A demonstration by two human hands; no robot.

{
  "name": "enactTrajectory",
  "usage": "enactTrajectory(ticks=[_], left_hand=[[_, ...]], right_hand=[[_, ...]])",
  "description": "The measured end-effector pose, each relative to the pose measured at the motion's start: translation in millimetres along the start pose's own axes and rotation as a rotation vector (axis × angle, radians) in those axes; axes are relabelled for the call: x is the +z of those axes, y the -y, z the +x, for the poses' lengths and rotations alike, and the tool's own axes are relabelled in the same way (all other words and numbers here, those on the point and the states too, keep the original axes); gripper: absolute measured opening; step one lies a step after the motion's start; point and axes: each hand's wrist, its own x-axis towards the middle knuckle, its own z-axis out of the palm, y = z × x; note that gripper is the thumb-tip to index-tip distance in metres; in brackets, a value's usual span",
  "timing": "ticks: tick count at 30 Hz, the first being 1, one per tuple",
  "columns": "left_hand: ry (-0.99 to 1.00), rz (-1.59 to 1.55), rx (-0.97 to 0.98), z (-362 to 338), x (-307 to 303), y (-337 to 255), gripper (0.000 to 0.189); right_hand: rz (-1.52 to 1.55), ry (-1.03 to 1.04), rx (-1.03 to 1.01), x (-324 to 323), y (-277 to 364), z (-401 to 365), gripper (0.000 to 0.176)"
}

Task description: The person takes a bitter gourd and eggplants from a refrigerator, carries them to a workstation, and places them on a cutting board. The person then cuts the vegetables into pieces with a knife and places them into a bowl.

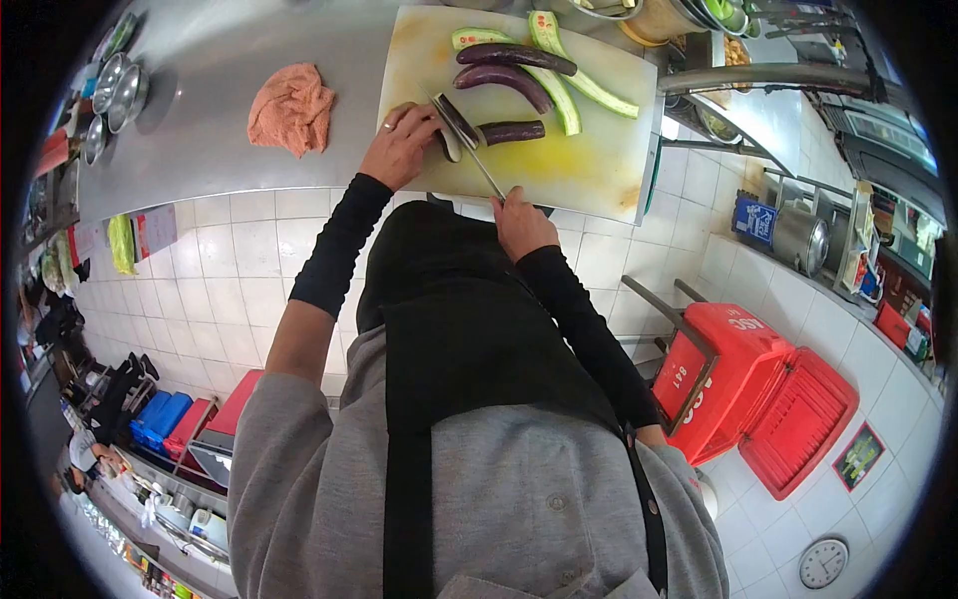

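Purple eggplant lies across the near-left part of the pale, yellow-stained cutting board, and I see it pinned at its cut end by the left hand, fingers curled down over it, a ring showing. The right hand is closed around the handle of a knife at the board's near edge, the blade angled away and resting on the eggplant just beside the left fingers. Two more whole eggplants sit farther back on the board, among halved green gourds laid cut side up. Left of the board, an orange cloth is bunched on the steel counter. Red baskets stand on the white tiled floor to my right.
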Motion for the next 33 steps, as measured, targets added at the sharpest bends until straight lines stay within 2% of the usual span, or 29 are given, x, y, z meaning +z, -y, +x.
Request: enactTrajectory(ticks=[8, 18, 20, 24, 27, 28, 31, 33], left_hand=[[-0.009, 0.047, 0.000, -24, 8, 14, 0.032], [-0.029, -0.007, -0.012, -19, 3, 6, 0.033], [-0.031, -0.007, -0.004, -19, 2, 6, 0.035], [-0.016, -0.072, -0.017, -16, -4, 5, 0.037], [0.009, -0.211, -0.153, -18, -8, 6, 0.036], [0.022, -0.243, -0.166, -17, -8, 8, 0.048], [0.115, -0.109, -0.150, -8, -16, 0, 0.061], [0.125, -0.128, -0.156, -8, -11, 7, 0.059]], right_hand=[[-0.038, 0.057, 0.037, -6, -36, -39, 0.041], [-0.171, -0.014, -0.066, -71, 17, -53, 0.040], [-0.167, 0.034, -0.058, -83, 26, -51, 0.039], [-0.080, 0.054, -0.160, -65, 30, -40, 0.039], [0.043, 0.111, -0.009, -49, 45, -35, 0.041], [0.073, 0.170, 0.077, -52, 47, -33, 0.042], [0.089, 0.124, 0.026, -45, 41, -35, 0.043], [0.063, 0.161, 0.038, -53, 44, -40, 0.043]])
